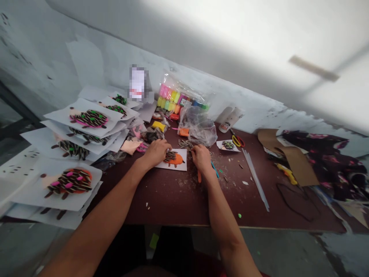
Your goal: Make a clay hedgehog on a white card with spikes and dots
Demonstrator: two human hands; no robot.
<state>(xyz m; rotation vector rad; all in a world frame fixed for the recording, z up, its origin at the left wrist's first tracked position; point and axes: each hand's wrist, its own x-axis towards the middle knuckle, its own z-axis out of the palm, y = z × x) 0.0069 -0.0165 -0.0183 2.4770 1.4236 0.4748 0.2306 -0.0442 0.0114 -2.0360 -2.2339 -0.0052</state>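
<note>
My left hand (pixel 157 153) rests on the left part of a white card (pixel 181 166), its fingers bent and close together; whatever is under the fingertips is hidden. An orange clay hedgehog (pixel 178 158) lies on this card, with striped sunflower seeds set in its back and brown feet below. Right of the card, my right hand (pixel 201 157) has its fingers pinched together beside a small pile of striped seeds (pixel 185 144). Anything between those fingertips is too small to make out. An orange tool (pixel 199 176) and a blue one (pixel 215 169) show beside my right hand.
Finished-looking hedgehog pictures (pixel 89 117) are stacked at left. Behind lie clay packs (pixel 170 100), a clear plastic bag (pixel 198 129) and a white bottle (pixel 230 120). At right are scissors (pixel 238 141), glue sticks (pixel 256 181), a yellow glue gun (pixel 286 174) and dark cloth (pixel 323 161).
</note>
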